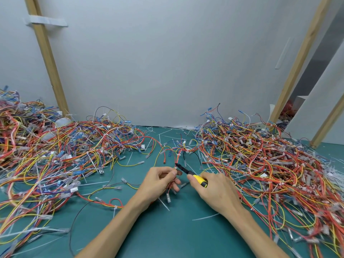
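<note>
The left hand [158,183] has its thumb and forefinger pressed together, pinching a small bunch of wires [176,161]. Its other fingers are curled under, with a few loose ends and clear plugs hanging below them. The right hand [214,192] is wrapped round the yellow handle of a pair of cutters [197,178], forefinger stretched along the top. The dark tip of the cutters sits just above the left fingertips and touches the bunch where a white tie binds it. From the pinch the red and yellow wires rise away from the fingers and fan out over the green table [167,229].

A cut strip of white tie [205,217] lies on the table near the right wrist. Beyond the left hand's knuckles spreads a big heap of tangled wires [55,155], and a second heap [260,161] lies past the right hand. Behind both, well beyond the fingertips, stands a pale wall [167,62] with slanting wooden posts [48,58] at either side.
</note>
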A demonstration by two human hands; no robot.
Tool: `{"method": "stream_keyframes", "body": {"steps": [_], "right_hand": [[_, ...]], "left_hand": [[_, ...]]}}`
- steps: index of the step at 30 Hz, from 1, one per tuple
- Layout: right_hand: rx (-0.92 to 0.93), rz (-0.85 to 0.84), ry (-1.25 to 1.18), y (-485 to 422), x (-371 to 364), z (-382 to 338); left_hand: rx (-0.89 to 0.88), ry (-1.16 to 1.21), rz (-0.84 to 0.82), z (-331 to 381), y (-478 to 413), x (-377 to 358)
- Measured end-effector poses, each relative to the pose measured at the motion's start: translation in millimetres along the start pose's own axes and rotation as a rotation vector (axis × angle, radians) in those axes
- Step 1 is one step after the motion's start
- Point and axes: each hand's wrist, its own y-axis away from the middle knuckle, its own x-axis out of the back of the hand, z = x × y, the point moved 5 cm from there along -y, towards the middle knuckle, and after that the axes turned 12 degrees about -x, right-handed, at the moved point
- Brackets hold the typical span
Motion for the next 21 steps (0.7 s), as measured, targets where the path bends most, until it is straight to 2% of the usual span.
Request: {"method": "stream_keyframes", "body": {"steps": [2,3,6,8,12,17,21], "right_hand": [[-0.033,-0.014,-0.098,3.1,0.8,-3.4],[-0.057,-0.056,-0.226,4.0,0.7,-5.6],[-0.219,-0.399,-0.914,10.5,-5.5,-17.6],[-0.275,-0.554,-1.153,17.4,-12.3,-27.5],[-0.322,-0.636,-1.323,25.8,-20.3,-36.2],[-0.331,-0.775,-1.426,24.2,-20.1,-34.6],[-0.374,-0.833,-1.455,21.7,-22.9,-31.3]], "left_hand": [[-0.03,-0.062,0.033,-2.4,-0.5,0.8],[-0.048,-0.103,0.052,-2.7,-0.5,1.2],[-0.119,-0.204,0.124,1.1,0.0,4.9],[-0.158,-0.196,0.196,5.5,0.3,8.6],[-0.247,-0.276,0.262,14.2,1.5,10.5],[-0.28,-0.26,0.182,19.2,0.9,2.0],[-0.364,-0.347,0.079,25.5,-0.1,-1.3]]}}
